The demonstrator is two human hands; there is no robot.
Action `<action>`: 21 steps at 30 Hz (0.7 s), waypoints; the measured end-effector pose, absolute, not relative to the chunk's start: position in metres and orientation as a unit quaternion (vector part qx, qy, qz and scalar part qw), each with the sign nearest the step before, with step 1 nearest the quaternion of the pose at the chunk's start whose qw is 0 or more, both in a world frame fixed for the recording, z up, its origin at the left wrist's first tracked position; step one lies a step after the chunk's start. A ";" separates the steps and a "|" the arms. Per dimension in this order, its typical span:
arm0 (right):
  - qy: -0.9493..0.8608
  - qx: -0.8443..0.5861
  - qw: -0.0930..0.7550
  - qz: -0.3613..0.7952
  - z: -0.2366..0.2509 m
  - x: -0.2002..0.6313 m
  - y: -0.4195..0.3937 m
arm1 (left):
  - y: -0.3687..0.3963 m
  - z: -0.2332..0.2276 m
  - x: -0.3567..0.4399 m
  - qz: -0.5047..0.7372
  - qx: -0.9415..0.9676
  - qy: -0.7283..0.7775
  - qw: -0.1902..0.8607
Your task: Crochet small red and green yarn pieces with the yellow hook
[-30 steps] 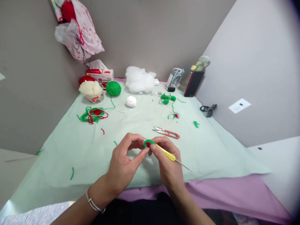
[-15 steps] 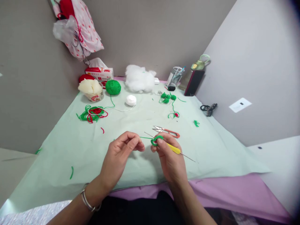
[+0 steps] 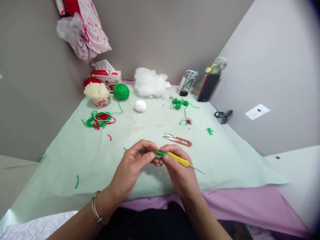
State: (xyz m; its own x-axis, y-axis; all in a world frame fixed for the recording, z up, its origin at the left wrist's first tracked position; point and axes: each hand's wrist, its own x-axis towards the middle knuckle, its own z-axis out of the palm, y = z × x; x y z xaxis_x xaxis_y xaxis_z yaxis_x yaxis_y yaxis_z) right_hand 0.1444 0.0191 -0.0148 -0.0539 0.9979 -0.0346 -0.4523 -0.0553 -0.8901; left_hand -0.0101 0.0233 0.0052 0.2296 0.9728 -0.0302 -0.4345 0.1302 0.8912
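A small green crochet piece is pinched between both hands above the near part of the table. My left hand has its thumb and fingers closed on the piece's left end. My right hand grips a crochet hook with a yellow handle, whose thin metal shaft points to the lower right; its other end is mostly hidden by the fingers. The right thumb also presses on the crochet piece's right end. Just beyond the hands lie thread snips with orange handles.
Behind are a green yarn ball, a white yarn ball, white stuffing and tangled yarn. Small green pieces, a glass, a phone and a hair clip stand or lie on the right.
My left hand has moved right to meet the right hand and now holds the crochet piece. The piece has turned edge-on, and the stretched green strand between the hands no longer shows.
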 end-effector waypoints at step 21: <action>-0.477 -0.364 0.625 0.499 -0.019 0.157 0.018 | 0.041 0.010 -0.040 0.473 0.524 0.459 0.539</action>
State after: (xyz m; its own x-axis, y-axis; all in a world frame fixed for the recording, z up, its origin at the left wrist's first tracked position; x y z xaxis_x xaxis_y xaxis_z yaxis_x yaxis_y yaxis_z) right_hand 0.1570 0.0178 -0.0188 0.0471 0.9714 0.2325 -0.2765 0.2364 -0.9315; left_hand -0.0399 0.0412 0.0103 0.1307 0.9914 0.0011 -0.0298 0.0029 0.9996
